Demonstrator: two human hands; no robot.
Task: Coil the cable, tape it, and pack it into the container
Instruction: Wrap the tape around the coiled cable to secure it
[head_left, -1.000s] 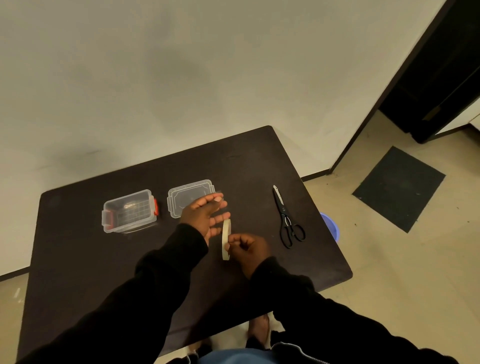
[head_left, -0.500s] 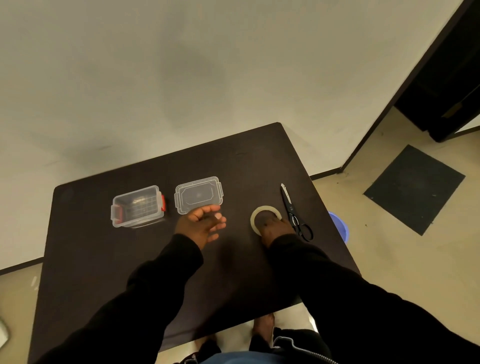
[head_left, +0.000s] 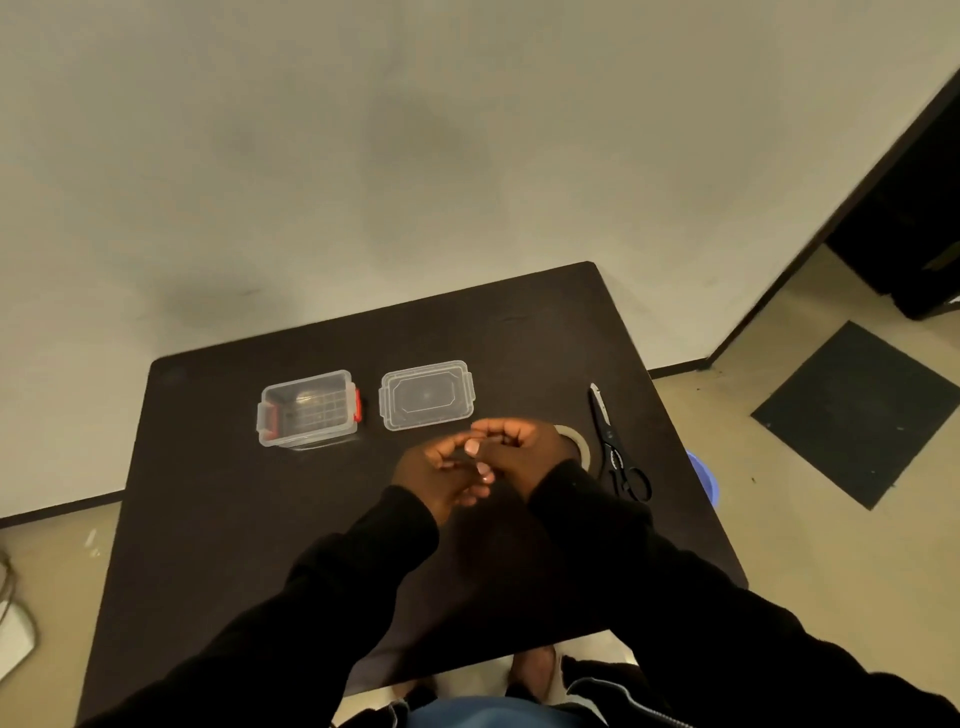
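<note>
My left hand (head_left: 441, 478) and my right hand (head_left: 524, 447) meet above the middle of the dark table (head_left: 234, 519). The left hand's fingers are loosely spread with nothing visible in them. The right hand's fingers curl over the left fingertips; I cannot tell whether anything small is pinched there. A roll of pale tape (head_left: 583, 441) lies flat just right of my right hand, partly hidden by it. A clear container (head_left: 311, 437) with red latches stands open at the left, with its clear lid (head_left: 426, 396) beside it. No cable is in view.
Black scissors (head_left: 613, 452) lie shut to the right of the tape, near the table's right edge. A blue round object (head_left: 702, 475) sits on the floor beyond that edge. A wall runs behind the table.
My right hand laid the tape roll flat on the table beside the scissors, let go, and moved left to meet my left hand. The left hand's fingers have curled a little.
</note>
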